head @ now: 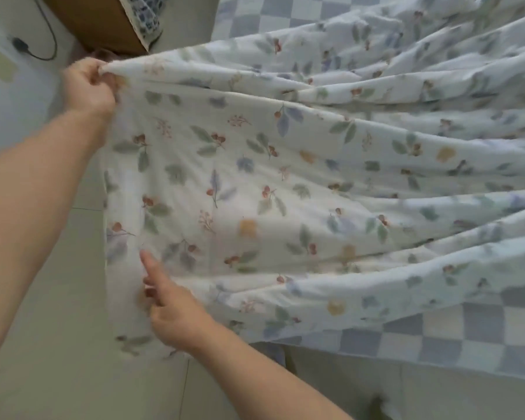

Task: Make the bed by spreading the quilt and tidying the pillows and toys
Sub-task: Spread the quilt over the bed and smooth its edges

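Quilt [285,177]: white fabric printed with green and blue leaves, red berries and yellow blooms. Fills the centre and right of the frame, gathered in long diagonal folds that run toward the upper right. Its near end is lifted clear and hangs down over the floor at centre left.

Left hand [87,86]: upper left of the frame, fingers curled and pinching the quilt's upper corner, which is drawn to a point at the fingertips.

Right hand [172,310]: lower centre-left, at the quilt's hanging side edge. Index finger extended upward along the cloth, remaining fingers curled at the fabric; whether they actually pinch the edge cannot be told.

Bed [437,338]: covered in a blue-and-white checked sheet, visible beneath the quilt at lower right and again at top centre.

Floor [43,344]: pale tiles, left and bottom of the frame.

Wooden furniture [94,22]: brown piece at upper left, with a blue-and-white patterned cloth [143,16] against its right side.

Black cable [40,40]: upper left, looping down the pale wall to a small dark plug.
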A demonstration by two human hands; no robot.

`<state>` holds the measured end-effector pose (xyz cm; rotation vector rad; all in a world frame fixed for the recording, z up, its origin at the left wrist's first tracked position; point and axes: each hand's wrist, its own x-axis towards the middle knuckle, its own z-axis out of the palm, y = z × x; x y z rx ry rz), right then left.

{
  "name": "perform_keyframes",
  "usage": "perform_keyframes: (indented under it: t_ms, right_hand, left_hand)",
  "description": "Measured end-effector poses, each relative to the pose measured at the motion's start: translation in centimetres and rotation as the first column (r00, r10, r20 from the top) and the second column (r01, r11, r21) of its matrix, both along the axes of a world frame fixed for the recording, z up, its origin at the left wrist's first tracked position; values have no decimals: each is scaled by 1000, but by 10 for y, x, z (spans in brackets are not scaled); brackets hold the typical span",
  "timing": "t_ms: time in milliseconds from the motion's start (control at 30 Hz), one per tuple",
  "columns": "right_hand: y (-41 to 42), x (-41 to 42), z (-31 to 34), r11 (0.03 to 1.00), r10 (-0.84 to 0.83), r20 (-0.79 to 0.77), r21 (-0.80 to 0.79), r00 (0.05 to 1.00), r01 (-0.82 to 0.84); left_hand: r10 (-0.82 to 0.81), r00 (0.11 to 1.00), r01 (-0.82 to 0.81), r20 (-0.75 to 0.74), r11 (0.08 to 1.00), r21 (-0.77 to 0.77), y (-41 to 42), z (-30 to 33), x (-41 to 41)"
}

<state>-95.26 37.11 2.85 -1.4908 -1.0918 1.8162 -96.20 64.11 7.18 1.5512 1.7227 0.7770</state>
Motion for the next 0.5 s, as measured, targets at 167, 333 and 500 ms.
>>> perform_keyframes:
  t_ms: [167, 333, 500]
  right_hand:
    - [9, 49, -30, 973, -167, 147, -136, 975, 187]
    - [-25, 123, -55, 838, -418, 374, -192, 828, 510]
    - [-52, 181, -55, 654, -596, 489, -167, 638, 738]
  left_hand:
    - [-194, 981, 192, 9, 965, -176, -5, -41, -9]
    - [-362, 929, 366, 83, 854, -371, -56, -90, 23]
    - [-526, 830, 554, 188, 733, -396, -121, -97, 77]
